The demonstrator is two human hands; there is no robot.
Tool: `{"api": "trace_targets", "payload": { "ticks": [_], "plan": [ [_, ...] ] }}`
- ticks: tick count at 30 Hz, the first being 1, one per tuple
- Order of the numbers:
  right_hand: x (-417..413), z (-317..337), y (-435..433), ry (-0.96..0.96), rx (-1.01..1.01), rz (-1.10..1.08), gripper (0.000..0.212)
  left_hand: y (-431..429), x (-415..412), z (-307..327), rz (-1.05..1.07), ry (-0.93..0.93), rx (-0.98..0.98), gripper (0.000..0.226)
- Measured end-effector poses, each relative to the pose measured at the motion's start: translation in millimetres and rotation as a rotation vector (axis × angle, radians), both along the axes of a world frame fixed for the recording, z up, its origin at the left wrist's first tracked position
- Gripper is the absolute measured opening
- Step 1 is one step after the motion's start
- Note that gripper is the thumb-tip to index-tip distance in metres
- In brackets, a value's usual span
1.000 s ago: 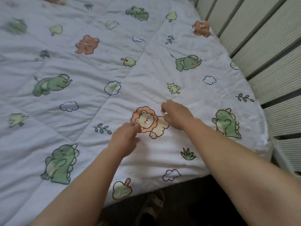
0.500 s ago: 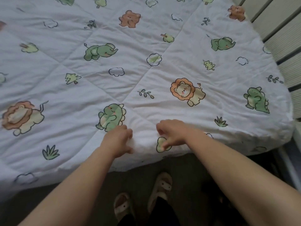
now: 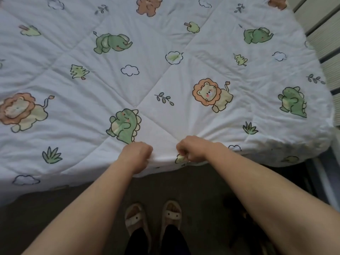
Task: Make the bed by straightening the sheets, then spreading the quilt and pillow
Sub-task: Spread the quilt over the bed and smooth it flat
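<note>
While held at its near edge, quilt (image 3: 150, 52): white padded fabric, stitched in diamonds, printed with green dinosaurs, green elephants, orange-maned lions, brown bears, trees and clouds; spread flat over the bed top, near edge hanging over the side toward the floor, right corner rounded over the end of the bed.
Floor (image 3: 202, 181): dark, matt, below the hanging edge.
Wall panelling (image 3: 323, 34): pale ribbed slats, just beside the right edge of the quilt.
Slippers (image 3: 172, 216): pair, beige, open-toed, side by side on the floor, dark trouser legs above them.
Left hand (image 3: 137, 155): fingers curled tight round the quilt's near edge, gripping it, just below a dinosaur print (image 3: 125, 126).
Right hand (image 3: 193, 149): closed as a fist on a bunch of the same edge, creases fanning out from the grip toward a lion print (image 3: 211, 94).
Gap between hands: narrow strip of white fabric, hands near but apart.
</note>
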State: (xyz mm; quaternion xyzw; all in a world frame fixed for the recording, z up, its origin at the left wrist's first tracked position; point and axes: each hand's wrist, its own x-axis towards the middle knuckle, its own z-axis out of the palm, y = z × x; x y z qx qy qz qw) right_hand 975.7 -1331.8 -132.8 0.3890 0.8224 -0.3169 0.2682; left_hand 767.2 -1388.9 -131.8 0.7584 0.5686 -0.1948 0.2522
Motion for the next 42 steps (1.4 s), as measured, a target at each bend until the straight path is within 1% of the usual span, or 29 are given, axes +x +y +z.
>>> {"api": "trace_targets", "payload": {
  "ticks": [2,4,5,6,7,8,9,10,11,13,15,18,20,22,25,27,30,32,34,37,42],
  "plan": [
    [0.8,2.5,1.0,0.001,-0.029,-0.006,0.018,1.2,-0.4,4.0,0.020,-0.024,-0.015,0.009],
    [3.6,5.3,3.7,0.022,-0.062,-0.042,0.016,1.4,-1.9,6.9,0.081,-0.079,-0.016,0.021],
    [5.5,7.7,6.5,0.048,-0.038,-0.062,0.020,2.2,-4.2,8.4,0.131,-0.119,0.026,0.025],
    [7.2,10.5,9.8,0.078,0.031,-0.071,0.024,2.8,-8.0,8.9,0.185,-0.165,0.114,0.027],
    [9.5,13.1,14.8,0.101,0.147,-0.073,0.024,4.2,-12.5,8.3,0.215,-0.190,0.222,0.029],
    [12.1,15.0,21.0,0.121,0.277,-0.081,0.021,6.4,-16.6,7.0,0.220,-0.184,0.306,0.036],
    [15.1,16.5,28.1,0.140,0.380,-0.109,0.020,9.3,-19.9,6.0,0.218,-0.151,0.333,0.046],
    [17.9,16.4,35.4,0.151,0.439,-0.142,0.024,12.9,-21.8,5.2,0.227,-0.108,0.314,0.057],
    [20.3,14.6,43.0,0.149,0.461,-0.163,0.033,18.2,-21.7,3.2,0.246,-0.071,0.279,0.065],
    [20.9,6.1,59.2,0.118,0.444,-0.162,0.054,32.0,-15.2,-3.6,0.264,-0.019,0.227,0.076],
    [15.2,-5.0,75.1,0.078,0.415,-0.151,0.065,48.7,-6.3,-13.4,0.255,-0.008,0.198,0.079],
    [6.7,-28.0,87.3,0.058,0.388,-0.160,0.066,57.2,0.6,-33.6,0.267,0.005,0.164,0.080],
    [7.4,-47.6,72.8,0.057,0.390,-0.120,0.066,37.7,2.7,-52.5,0.253,0.016,0.192,0.078],
    [12.1,-62.7,46.2,0.040,0.436,-0.045,0.066,9.8,4.6,-66.9,0.232,0.006,0.264,0.076],
    [18.8,-65.9,17.5,0.018,0.433,0.001,0.072,-13.2,4.5,-73.0,0.208,0.021,0.282,0.078],
    [21.8,-57.7,18.7,0.013,0.395,0.028,0.077,-11.0,2.6,-65.1,0.201,0.045,0.258,0.080],
    [25.1,-48.9,21.6,-0.023,0.324,0.099,0.092,-8.0,-0.7,-53.6,0.165,0.066,0.185,0.082],
    [24.5,-44.2,19.0,-0.075,0.311,0.148,0.110,-9.0,-3.4,-44.5,0.161,0.069,0.124,0.091],
    [22.7,-42.8,15.3,-0.114,0.332,0.161,0.119,-10.0,-4.8,-38.0,0.152,0.080,0.104,0.099],
    [15.6,-44.8,13.6,-0.155,0.395,0.156,0.119,-8.7,-6.4,-38.9,0.147,0.121,0.131,0.101],
    [10.8,-57.0,12.6,-0.198,0.429,0.122,0.119,-10.7,-1.3,-56.0,0.174,0.146,0.176,0.100]
  ]
}}
